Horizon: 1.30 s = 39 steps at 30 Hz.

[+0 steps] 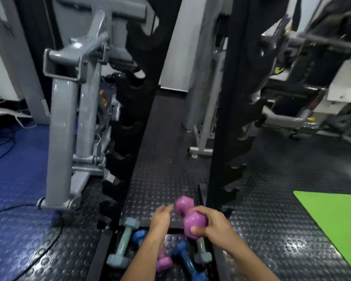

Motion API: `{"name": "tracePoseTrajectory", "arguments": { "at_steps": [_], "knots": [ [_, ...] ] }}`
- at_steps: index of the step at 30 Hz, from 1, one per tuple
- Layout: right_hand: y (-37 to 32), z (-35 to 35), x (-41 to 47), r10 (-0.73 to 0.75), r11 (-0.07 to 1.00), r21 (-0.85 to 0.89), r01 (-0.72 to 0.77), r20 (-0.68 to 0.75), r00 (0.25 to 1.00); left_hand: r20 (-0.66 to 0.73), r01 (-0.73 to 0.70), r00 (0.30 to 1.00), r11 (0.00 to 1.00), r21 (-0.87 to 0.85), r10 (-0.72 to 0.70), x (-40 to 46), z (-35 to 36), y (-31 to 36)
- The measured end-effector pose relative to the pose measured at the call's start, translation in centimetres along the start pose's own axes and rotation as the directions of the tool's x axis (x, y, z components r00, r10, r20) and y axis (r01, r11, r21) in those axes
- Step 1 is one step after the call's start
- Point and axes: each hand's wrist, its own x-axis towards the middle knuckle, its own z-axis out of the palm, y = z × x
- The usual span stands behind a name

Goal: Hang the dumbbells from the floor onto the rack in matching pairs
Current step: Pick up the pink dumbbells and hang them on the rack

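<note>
My right hand grips a purple dumbbell by its near head, lifted above the floor between the two black uprights of the rack. Just left of it, my left hand is open with fingers extended toward the dumbbell's far head. Under my arms on the floor lie a second purple dumbbell, a pale grey-green dumbbell, another grey-green one, and blue dumbbells, partly hidden. The rack's hook slots in view are empty.
A grey weight machine stands close on the left of the rack. A green mat lies on the studded black floor at right. More gym machines fill the back right. Cables cross the blue floor on the left.
</note>
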Motion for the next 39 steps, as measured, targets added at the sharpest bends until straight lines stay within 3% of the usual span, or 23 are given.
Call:
{"name": "tracePoseTrajectory", "arguments": {
  "at_steps": [2, 5, 11, 15, 23, 27, 31, 34, 39],
  "knots": [
    [-2.2, -2.6, -1.7, -0.052, 0.999, 0.009, 0.053, -0.054, 0.997, 0.044, -0.031, 0.998, 0.994, -0.104, 0.035, -1.1, 2.1, 2.5],
    [-5.4, -6.5, -4.3, -0.153, 0.988, -0.01, 0.153, -0.126, 0.98, 0.068, -0.173, 0.978, 0.952, -0.252, 0.196, -3.9, 4.7, 7.3],
    [-11.4, -13.6, -9.0, -0.298, 0.953, -0.043, 0.299, -0.282, 0.912, 0.049, -0.475, 0.861, 0.835, -0.278, 0.506, -10.6, 6.9, 16.5],
    [-15.1, -17.9, -11.8, -0.379, 0.911, -0.001, 0.412, -0.391, 0.838, 0.06, -0.566, 0.783, 0.749, -0.345, 0.619, -13.7, 7.8, 23.0],
    [-19.6, -24.2, -13.8, -0.433, 0.852, -0.002, 0.524, -0.566, 0.701, 0.134, -0.686, 0.646, 0.648, -0.331, 0.752, -17.1, 10.8, 34.2],
    [-21.3, -26.7, -13.0, -0.41, 0.827, 0.039, 0.561, -0.641, 0.649, 0.227, -0.643, 0.633, 0.665, -0.38, 0.741, -17.7, 11.9, 36.7],
    [-22.6, -29.3, -10.6, -0.305, 0.787, 0.195, 0.585, -0.701, 0.644, 0.271, -0.623, 0.646, 0.698, -0.353, 0.714, -18.4, 12.5, 37.1],
    [-23.1, -31.1, -7.7, -0.265, 0.809, 0.209, 0.549, -0.704, 0.659, 0.261, -0.616, 0.676, 0.723, -0.313, 0.69, -19.9, 12.4, 37.0],
    [-25.1, -33.1, -3.9, -0.249, 0.807, 0.253, 0.534, -0.675, 0.695, 0.272, -0.633, 0.652, 0.706, -0.318, 0.708, -19.5, 12.1, 37.1]
  ]
}}
